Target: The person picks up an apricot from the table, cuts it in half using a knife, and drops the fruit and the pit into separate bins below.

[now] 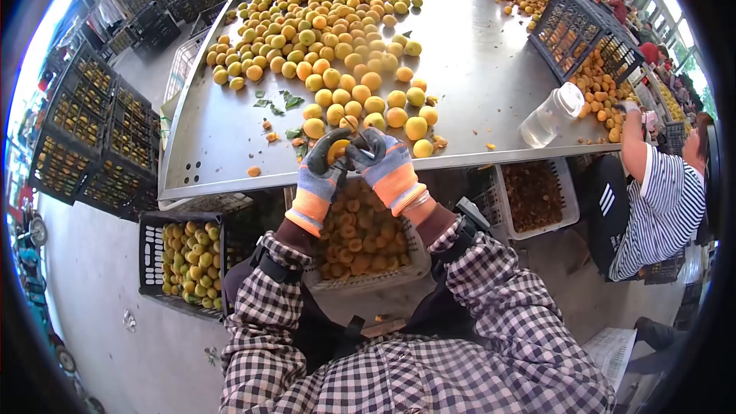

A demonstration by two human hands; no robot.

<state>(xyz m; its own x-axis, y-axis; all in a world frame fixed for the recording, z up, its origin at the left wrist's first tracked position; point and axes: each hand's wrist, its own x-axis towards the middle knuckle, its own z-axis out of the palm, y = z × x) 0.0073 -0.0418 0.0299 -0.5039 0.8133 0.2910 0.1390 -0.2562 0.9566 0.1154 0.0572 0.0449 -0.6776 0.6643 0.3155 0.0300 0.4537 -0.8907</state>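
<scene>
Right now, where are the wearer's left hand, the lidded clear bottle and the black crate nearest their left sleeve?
Left hand (320,169), head view: middle of its glove.
Lidded clear bottle (547,118), head view: side of its body.
Black apricot crate (144,261), head view: its left wall.

The tabletop (475,54) is smooth metal, glossy where light strikes it; the left hand (325,161) and right hand (377,157) wear knitted-cloth gloves (397,181) with dark, matt finger coatings. The sleeves (264,295) are woven cloth. At right, the bottle (540,130) is clear, glossy plastic; at left, the stacked crates (83,119) are matt black plastic. The fruit (396,117) is smooth-skinned.
</scene>
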